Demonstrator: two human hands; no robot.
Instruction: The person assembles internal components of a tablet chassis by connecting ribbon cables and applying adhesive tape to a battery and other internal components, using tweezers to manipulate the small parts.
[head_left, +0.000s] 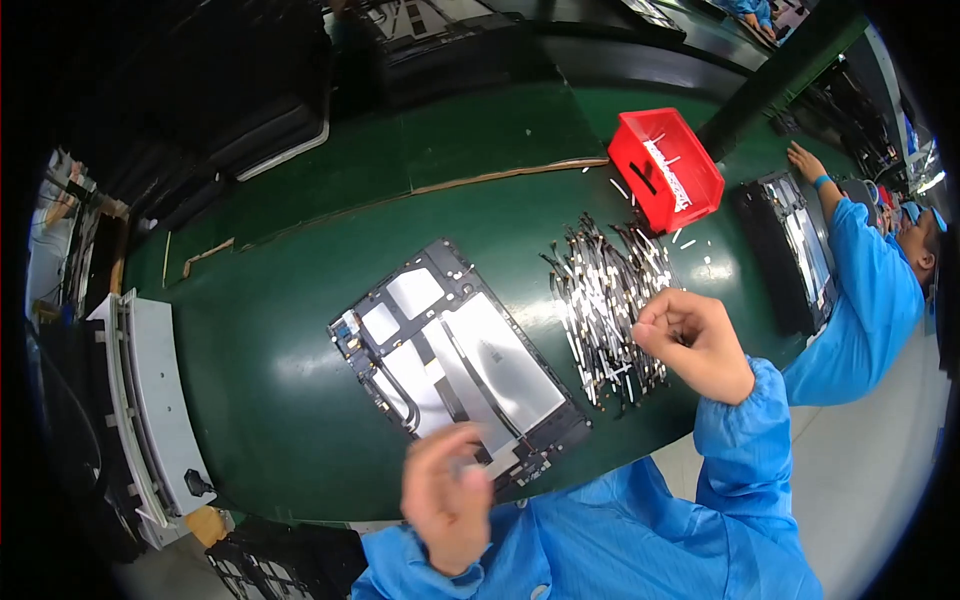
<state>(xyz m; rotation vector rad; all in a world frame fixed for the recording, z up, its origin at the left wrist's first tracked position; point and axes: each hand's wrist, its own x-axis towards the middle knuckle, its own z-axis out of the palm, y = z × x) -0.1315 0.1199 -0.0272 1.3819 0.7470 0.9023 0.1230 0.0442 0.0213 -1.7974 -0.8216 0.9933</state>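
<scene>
A flat black device housing (525, 385) with silver panels, a circuit board along one edge and a dark cable lies at an angle on the green table. Over its near edge is my left hand (447, 495), its fingers curled and smeared by motion; what they hold, if anything, does not show. To the right of the housing lies a loose pile of thin black-and-white cable strips (605, 310). My right hand (700, 345) hovers at the right side of this pile, thumb and fingers pinched together. Anything inside that pinch is too small or hidden to make out.
A red bin (712, 175) with white strips and a black piece stands behind the pile, with white scraps beside it. At right, a blue-sleeved co-worker (860, 310) reaches along a stack of dark housings (785, 255). A white metal fixture (165, 400) borders the table's left end.
</scene>
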